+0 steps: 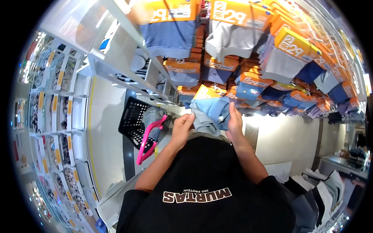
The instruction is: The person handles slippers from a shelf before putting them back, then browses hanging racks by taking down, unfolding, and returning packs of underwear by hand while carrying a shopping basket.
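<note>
In front of my chest I hold a pack of folded underwear (210, 113), light blue and grey, with an orange header card (209, 92) at its top. My left hand (182, 127) pinches the grey cloth at its left edge, fingers curled. My right hand (234, 123) grips the blue side, thumb laid along the front and the other fingers hidden behind. Beyond the pack, similar packs hang in rows on the rack, their orange cards (243, 14) printed with prices.
A black basket (134, 120) with pink handles (145, 141) stands on the floor to my left, grey cloth inside. White shelving (79, 112) with small goods runs along the far left. Hanging garments (320, 200) are at the lower right.
</note>
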Tool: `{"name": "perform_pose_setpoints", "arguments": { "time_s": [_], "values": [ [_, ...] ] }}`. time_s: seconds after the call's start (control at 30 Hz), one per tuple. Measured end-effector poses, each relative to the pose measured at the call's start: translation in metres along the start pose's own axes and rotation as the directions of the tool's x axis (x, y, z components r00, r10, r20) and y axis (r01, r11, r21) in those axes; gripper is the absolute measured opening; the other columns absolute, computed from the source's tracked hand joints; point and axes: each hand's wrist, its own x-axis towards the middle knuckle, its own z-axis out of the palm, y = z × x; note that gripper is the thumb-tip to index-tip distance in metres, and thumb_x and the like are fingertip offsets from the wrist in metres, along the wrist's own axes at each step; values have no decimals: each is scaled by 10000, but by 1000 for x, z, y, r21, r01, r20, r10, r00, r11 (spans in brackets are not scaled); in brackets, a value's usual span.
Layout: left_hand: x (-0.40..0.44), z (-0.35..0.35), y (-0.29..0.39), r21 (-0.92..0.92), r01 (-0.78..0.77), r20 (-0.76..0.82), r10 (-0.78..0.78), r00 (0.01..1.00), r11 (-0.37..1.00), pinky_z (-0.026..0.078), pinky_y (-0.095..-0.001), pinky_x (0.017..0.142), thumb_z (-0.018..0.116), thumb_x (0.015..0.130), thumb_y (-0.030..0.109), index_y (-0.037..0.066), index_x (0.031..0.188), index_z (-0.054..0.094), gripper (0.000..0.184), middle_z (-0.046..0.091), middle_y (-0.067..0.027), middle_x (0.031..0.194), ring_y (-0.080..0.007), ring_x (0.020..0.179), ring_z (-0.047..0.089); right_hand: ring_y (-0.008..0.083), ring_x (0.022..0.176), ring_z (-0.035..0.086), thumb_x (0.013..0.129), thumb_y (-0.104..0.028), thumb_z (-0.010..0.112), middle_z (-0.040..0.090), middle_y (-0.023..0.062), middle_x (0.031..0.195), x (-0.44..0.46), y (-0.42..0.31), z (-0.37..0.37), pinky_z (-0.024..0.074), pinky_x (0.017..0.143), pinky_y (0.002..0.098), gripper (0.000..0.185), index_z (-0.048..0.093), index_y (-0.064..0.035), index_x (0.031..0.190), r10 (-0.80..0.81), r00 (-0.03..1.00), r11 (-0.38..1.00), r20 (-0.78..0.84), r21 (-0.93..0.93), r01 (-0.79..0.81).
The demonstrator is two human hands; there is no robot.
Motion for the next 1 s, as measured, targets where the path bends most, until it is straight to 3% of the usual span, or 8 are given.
{"name": "perform_pose_setpoints", "arguments": {
  "time_s": [0.1,0.23,0.27,0.53,0.7,0.73,0.83,1.0],
  "values": [
    [-3,-7,0,226,-52,-144,86,986,973,503,-248,688,601,1002,195,12,998,672,196,666,-26,893,-76,754,596,159,1029,615,1080,-343,411,660,91,1136,8,-13,-9,486,919,303,461,634,54,1153,-202,967,971,153,-100,219],
    [-6,-44,-3,315,-82,-244,165,956,945,511,-257,679,609,992,194,11,1093,668,218,704,-81,996,-114,795,641,149,1011,594,1013,-178,560,684,95,1077,32,-36,-13,462,872,277,257,688,13,1126,-440,876,639,198,-616,460],
    [-6,-56,-2,396,-130,-237,238,942,909,512,-234,677,594,998,172,2,1129,649,222,699,-85,1006,-124,785,651,164,990,576,947,-84,608,691,103,1033,37,-44,-11,453,865,289,188,723,-18,1081,-470,860,607,198,-635,478],
    [-14,-121,34,695,-229,-340,592,730,682,501,-245,780,596,979,98,-19,1066,670,164,693,-57,962,-102,861,636,233,947,603,904,-33,561,693,119,943,89,-74,0,459,901,319,195,750,-28,950,-461,785,373,414,-712,595],
    [-21,-182,7,891,90,-334,508,794,445,519,-323,726,666,925,177,1,1037,688,210,710,-128,897,-197,788,674,241,948,627,888,-59,587,628,126,1015,142,-24,-32,491,852,343,191,758,-65,973,-311,884,483,349,-743,463],
    [-26,-177,9,931,211,-331,449,830,297,527,-376,727,682,898,214,23,995,703,215,711,-155,910,-276,785,684,249,951,627,885,-63,591,628,131,1014,139,-15,-32,491,854,342,194,762,-84,975,-290,908,491,301,-768,412],
    [-25,-144,16,956,217,-285,459,842,195,528,-404,732,671,894,251,49,956,716,215,716,-143,910,-308,799,687,270,950,630,877,-58,597,624,131,970,128,9,-41,488,868,351,199,770,-115,957,-323,909,436,265,-811,391],
    [-22,-152,15,942,237,-322,437,840,239,526,-404,718,655,899,293,69,948,724,239,719,-134,875,-303,805,692,158,803,566,884,-42,611,594,68,889,103,-16,-34,461,763,267,177,772,-63,956,-436,886,601,157,-682,417]
  ]
}}
